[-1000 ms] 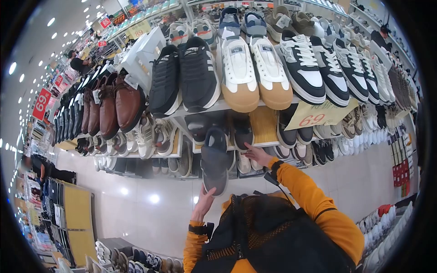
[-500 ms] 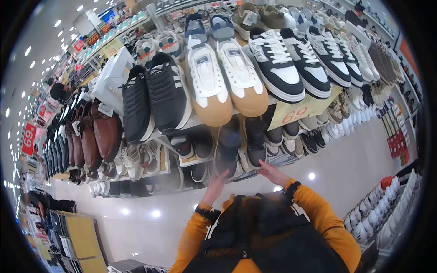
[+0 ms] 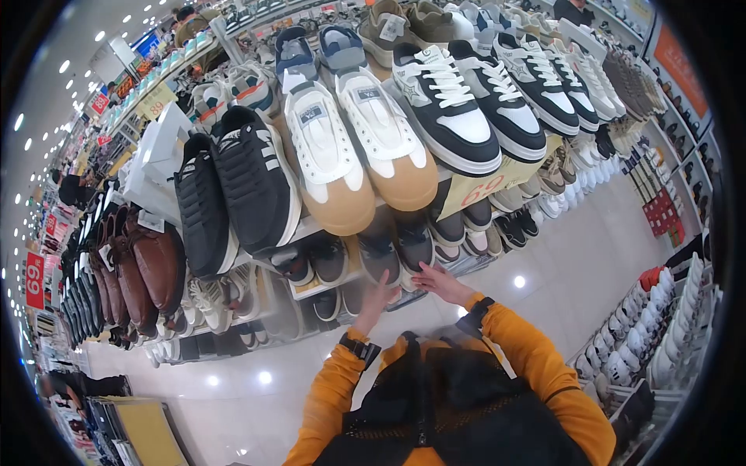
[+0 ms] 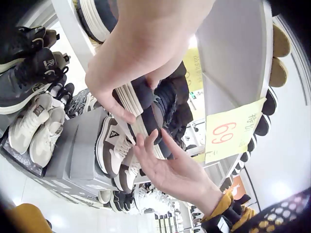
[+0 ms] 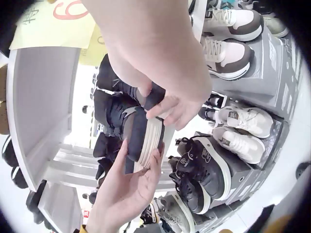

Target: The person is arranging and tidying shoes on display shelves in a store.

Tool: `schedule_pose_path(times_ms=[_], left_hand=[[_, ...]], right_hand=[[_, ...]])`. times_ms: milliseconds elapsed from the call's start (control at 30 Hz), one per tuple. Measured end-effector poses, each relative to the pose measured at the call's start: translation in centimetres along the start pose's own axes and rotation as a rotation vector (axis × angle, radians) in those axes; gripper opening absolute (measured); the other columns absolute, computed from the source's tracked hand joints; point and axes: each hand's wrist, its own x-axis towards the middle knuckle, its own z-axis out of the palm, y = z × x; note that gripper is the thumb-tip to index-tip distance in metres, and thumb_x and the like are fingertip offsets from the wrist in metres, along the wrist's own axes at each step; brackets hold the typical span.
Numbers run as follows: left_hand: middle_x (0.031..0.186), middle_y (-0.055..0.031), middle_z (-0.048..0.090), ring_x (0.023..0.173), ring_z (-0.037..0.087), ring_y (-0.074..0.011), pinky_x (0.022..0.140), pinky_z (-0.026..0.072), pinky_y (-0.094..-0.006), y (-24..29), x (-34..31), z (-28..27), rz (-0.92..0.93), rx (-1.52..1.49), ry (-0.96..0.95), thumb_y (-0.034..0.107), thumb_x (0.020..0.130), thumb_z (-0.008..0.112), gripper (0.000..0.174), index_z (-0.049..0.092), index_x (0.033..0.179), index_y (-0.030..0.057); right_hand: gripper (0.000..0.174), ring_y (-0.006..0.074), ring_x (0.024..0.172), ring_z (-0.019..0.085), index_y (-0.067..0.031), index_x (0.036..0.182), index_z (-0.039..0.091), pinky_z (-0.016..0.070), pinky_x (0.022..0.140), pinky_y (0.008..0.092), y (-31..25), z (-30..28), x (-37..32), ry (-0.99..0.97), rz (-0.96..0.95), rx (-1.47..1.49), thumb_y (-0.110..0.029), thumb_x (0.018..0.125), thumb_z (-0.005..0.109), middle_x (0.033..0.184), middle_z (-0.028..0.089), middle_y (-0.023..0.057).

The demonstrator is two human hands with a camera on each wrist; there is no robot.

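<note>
Side by side on the lower shelf sits a pair of dark sneakers with pale, ribbed soles, toes toward me. My left hand (image 3: 376, 299) grips the toe of the left sneaker (image 3: 379, 256), thumb on the upper and fingers along the sole in the right wrist view. At the toe of the right sneaker (image 3: 416, 245), my right hand (image 3: 441, 286) touches with fingers nearly straight and spread; in the left wrist view its fingertips (image 4: 153, 134) lie right at that toe. The shelf above hides the sneakers' heels in the head view.
Overhead, a white shelf holds white sneakers with tan toes (image 3: 339, 206), black sneakers (image 3: 252, 182) and black-and-white sneakers (image 3: 458, 144). A yellow price sign (image 3: 497, 179) hangs from its edge. Grey shoe boxes (image 4: 86, 150) stand lower. Brown leather shoes (image 3: 159, 264) line the left.
The left sneaker went from my left hand over the aisle onto the lower shelf beside the other. My right hand stayed near the right sneaker's toe. The head view swung right.
</note>
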Motion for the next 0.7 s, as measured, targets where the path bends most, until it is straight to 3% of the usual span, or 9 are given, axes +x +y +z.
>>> schedule_pose_path(times_ms=[100, 133, 200, 267, 333, 400, 533, 600, 700], left_hand=[[0.125, -0.0153, 0.049, 0.106, 0.061, -0.0285, 0.093, 0.0498, -0.0346, 0.9, 1.0, 0.0, 0.118, 0.256, -0.036, 0.031, 0.090, 0.065, 0.063, 0.030, 0.131, -0.0010], [0.125, -0.0153, 0.049, 0.106, 0.061, -0.0285, 0.093, 0.0498, -0.0346, 0.7, 1.3, -0.1, 0.116, 0.251, -0.037, 0.031, 0.090, 0.065, 0.063, 0.030, 0.131, -0.0010], [0.127, -0.0148, 0.047, 0.108, 0.059, -0.0288, 0.095, 0.0486, -0.0342, 0.5, 1.5, -0.3, 0.024, -0.070, -0.025, 0.029, 0.089, 0.066, 0.065, 0.028, 0.132, -0.0008], [0.128, -0.0151, 0.046, 0.109, 0.059, -0.0290, 0.096, 0.0483, -0.0341, -2.1, 2.9, -2.3, 0.141, 0.033, -0.037, 0.029, 0.089, 0.066, 0.066, 0.027, 0.133, -0.0007], [0.129, -0.0155, 0.045, 0.110, 0.058, -0.0291, 0.097, 0.0480, -0.0340, -2.5, 2.0, -1.8, 0.259, 0.126, -0.042, 0.029, 0.089, 0.066, 0.067, 0.026, 0.133, -0.0006], [0.131, -0.0149, 0.044, 0.111, 0.058, -0.0289, 0.097, 0.0477, -0.0339, -1.1, -0.2, 0.0, 0.052, -0.171, 0.024, 0.030, 0.089, 0.066, 0.068, 0.024, 0.134, 0.0000], [0.130, -0.0146, 0.045, 0.111, 0.058, -0.0287, 0.098, 0.0475, -0.0341, -1.2, 1.3, -1.4, 0.063, -0.021, -0.110, 0.029, 0.089, 0.066, 0.067, 0.026, 0.134, -0.0001], [0.127, -0.0145, 0.047, 0.110, 0.058, -0.0284, 0.098, 0.0475, -0.0341, -2.1, 4.1, -2.3, 0.260, 0.093, -0.040, 0.029, 0.089, 0.066, 0.063, 0.030, 0.132, 0.0002], [0.122, -0.0144, 0.050, 0.109, 0.058, -0.0278, 0.097, 0.0481, -0.0331, -4.6, 7.2, -4.1, 0.279, 0.073, -0.120, 0.031, 0.088, 0.067, 0.063, 0.033, 0.128, -0.0035]], right_hand=[[0.072, 0.0235, 0.096, 0.063, 0.0004, 0.116, 0.033, 0.0525, 0.088, 0.0355, -0.6, 0.1, 1.3, 0.095, 0.056, -0.126, -0.050, 0.081, 0.070, 0.102, 0.060, 0.0154], [0.073, 0.0225, 0.094, 0.064, 0.0000, 0.116, 0.035, 0.0530, 0.086, 0.0345, -1.1, 0.5, 1.6, 0.176, 0.092, -0.214, -0.053, 0.080, 0.070, 0.102, 0.060, 0.0149], [0.076, 0.0211, 0.090, 0.064, -0.0007, 0.119, 0.039, 0.0533, 0.082, 0.0319, -1.4, 0.8, 1.7, 0.216, 0.097, -0.307, -0.057, 0.078, 0.070, 0.101, 0.060, 0.0145], [0.081, 0.0209, 0.091, 0.064, 0.0016, 0.125, 0.039, 0.0531, 0.080, 0.0307, -1.4, 1.3, 2.0, 0.278, 0.016, -0.377, -0.058, 0.078, 0.068, 0.101, 0.060, 0.0150], [0.085, 0.0210, 0.093, 0.064, 0.0029, 0.129, 0.035, 0.0531, 0.080, 0.0310, -1.5, 0.5, 2.8, 0.194, 0.018, -0.347, -0.057, 0.079, 0.068, 0.100, 0.060, 0.0148], [0.090, 0.0212, 0.094, 0.064, 0.0041, 0.133, 0.030, 0.0530, 0.081, 0.0312, -1.8, 0.3, 3.4, 0.114, 0.020, -0.308, -0.057, 0.079, 0.068, 0.100, 0.060, 0.0146], [0.093, 0.0224, 0.096, 0.064, 0.0051, 0.137, 0.023, 0.0526, 0.083, 0.0322, -3.1, 0.2, 4.1, 0.199, -0.022, -0.299, -0.055, 0.081, 0.067, 0.104, 0.059, 0.0168], [0.094, 0.0230, 0.096, 0.064, 0.0056, 0.137, 0.021, 0.0525, 0.084, 0.0325, -3.2, 0.4, 4.2, 0.203, -0.030, -0.267, -0.054, 0.081, 0.067, 0.106, 0.059, 0.0180], [0.090, 0.0233, 0.096, 0.064, 0.0057, 0.133, 0.026, 0.0518, 0.084, 0.0328, -3.2, 1.3, 3.3, 0.227, -0.001, -0.340, -0.058, 0.082, 0.064, 0.108, 0.060, 0.0189]])
